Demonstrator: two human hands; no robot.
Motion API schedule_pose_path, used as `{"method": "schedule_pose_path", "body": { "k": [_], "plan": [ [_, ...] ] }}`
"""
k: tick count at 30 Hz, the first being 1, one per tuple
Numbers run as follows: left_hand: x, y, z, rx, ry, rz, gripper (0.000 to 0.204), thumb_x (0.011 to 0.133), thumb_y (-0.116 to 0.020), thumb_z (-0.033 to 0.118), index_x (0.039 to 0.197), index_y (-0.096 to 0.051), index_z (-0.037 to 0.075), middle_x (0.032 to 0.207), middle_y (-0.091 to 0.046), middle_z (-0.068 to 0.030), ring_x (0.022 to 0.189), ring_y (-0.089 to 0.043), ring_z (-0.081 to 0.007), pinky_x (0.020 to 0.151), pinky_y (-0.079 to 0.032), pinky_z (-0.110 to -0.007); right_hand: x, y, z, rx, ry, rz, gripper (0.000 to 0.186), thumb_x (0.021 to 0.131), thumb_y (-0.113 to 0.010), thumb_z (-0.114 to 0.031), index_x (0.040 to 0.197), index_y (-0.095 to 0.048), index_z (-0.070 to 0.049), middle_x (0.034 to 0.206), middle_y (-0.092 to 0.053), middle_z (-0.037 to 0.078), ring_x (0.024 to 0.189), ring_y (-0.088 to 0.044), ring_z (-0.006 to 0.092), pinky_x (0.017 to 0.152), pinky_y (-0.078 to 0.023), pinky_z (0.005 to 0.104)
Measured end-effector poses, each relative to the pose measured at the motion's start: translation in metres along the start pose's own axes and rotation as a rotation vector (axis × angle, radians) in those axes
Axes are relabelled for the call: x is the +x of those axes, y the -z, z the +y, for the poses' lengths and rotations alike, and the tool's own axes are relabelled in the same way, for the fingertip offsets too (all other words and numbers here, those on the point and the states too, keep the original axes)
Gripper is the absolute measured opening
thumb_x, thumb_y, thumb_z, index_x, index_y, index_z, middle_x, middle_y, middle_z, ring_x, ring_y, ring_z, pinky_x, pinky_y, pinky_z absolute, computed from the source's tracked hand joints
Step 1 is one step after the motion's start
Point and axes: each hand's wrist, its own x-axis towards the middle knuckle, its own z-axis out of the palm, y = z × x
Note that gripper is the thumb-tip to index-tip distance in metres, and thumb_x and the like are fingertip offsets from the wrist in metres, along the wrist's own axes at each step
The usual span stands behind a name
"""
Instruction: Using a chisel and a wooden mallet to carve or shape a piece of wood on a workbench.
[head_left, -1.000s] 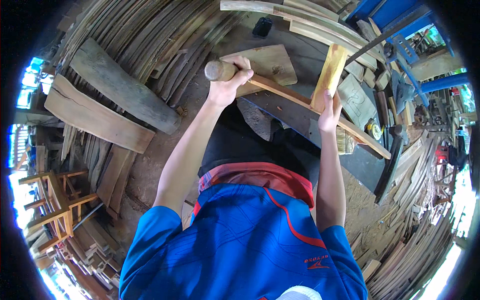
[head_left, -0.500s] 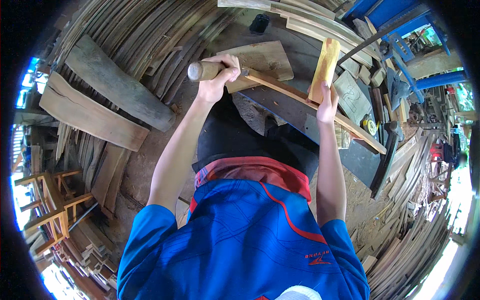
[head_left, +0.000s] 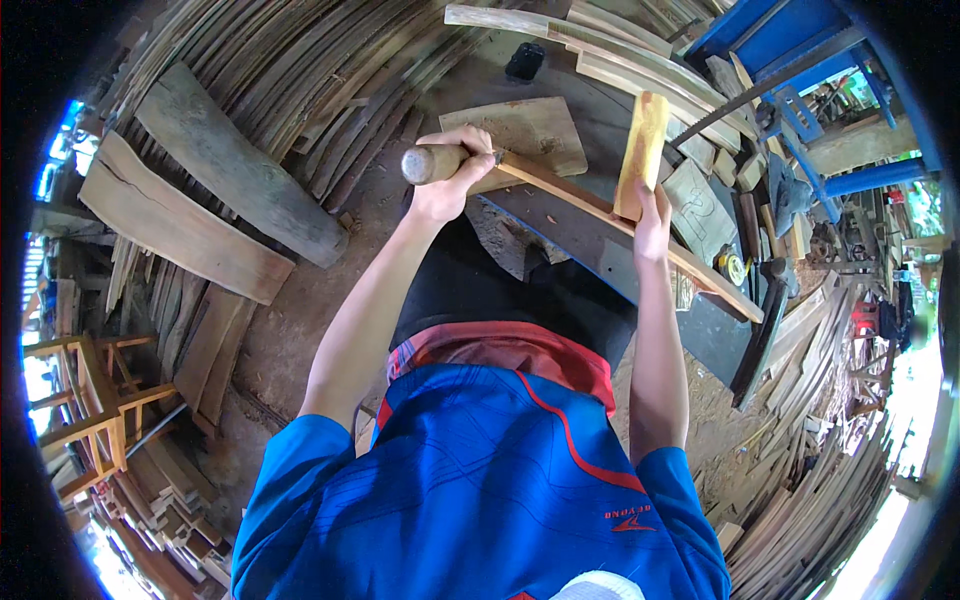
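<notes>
My left hand is closed around the thick round wooden handle of what looks like a chisel. A bit of dark metal shows past my fist, by the far-left end of a long narrow wooden strip. My right hand grips the lower end of a yellowish wooden block, which stands up from the strip. The strip slants down to the right, passing behind my right hand. Whether the block touches it I cannot tell.
Beyond the strip lies a flat board on a dark surface. To the right are a board with pencilled curves, a yellow tape measure, and a blue metal frame with a saw blade. Stacked planks line the left.
My left hand has moved slightly right with the handle still in it. The block and my right hand sit nearly as before; the whole view has shifted a little.
</notes>
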Motion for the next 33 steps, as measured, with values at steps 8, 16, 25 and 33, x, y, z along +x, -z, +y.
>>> {"method": "schedule_pose_path", "body": {
  "k": [8,16,25,33],
  "plan": [
    [0.012,-0.013,-0.004,0.102,0.069,-0.146,0.014,0.079,-0.062,-0.004,0.069,-0.052,0.001,0.066,-0.050,-0.0023,0.064,-0.044,-0.0106,0.061,-0.035,-0.027,-0.022,-0.013,-0.044,-0.282,0.175,-0.161,0.055,0.078,-0.064,-0.024,0.125,-0.053,0.004,0.110,-0.062,0.012,0.101,-0.056,0.0174,0.090,-0.043,0.0306],
    [0.034,-0.003,-0.017,-0.029,0.182,-0.176,0.012,0.079,-0.060,-0.002,0.069,-0.053,0.001,0.070,-0.053,-0.0027,0.061,-0.046,-0.0087,0.056,-0.037,-0.025,0.002,0.013,0.014,0.011,0.047,-0.038,0.035,0.089,-0.051,-0.029,0.105,-0.055,0.002,0.083,-0.060,0.010,0.075,-0.060,0.0182,0.071,-0.046,0.0321],
    [0.035,-0.015,-0.016,0.100,0.200,-0.184,0.014,0.081,-0.063,0.001,0.071,-0.053,0.002,0.068,-0.052,-0.0004,0.064,-0.048,-0.0085,0.059,-0.038,-0.025,-0.004,0.013,0.010,-0.004,-0.025,-0.104,0.050,0.091,-0.053,-0.024,0.131,-0.050,0.006,0.121,-0.059,0.010,0.113,-0.050,0.0159,0.100,-0.034,0.0290],
    [0.026,-0.007,-0.019,-0.124,0.125,-0.130,0.014,0.079,-0.058,-0.004,0.070,-0.051,0.002,0.069,-0.049,-0.0020,0.063,-0.044,-0.0090,0.059,-0.034,-0.025,-0.002,0.011,0.006,-0.011,-0.042,-0.129,0.051,0.090,-0.054,-0.025,0.131,-0.050,0.005,0.121,-0.059,0.010,0.112,-0.050,0.0163,0.100,-0.035,0.0295]
  ]
}}
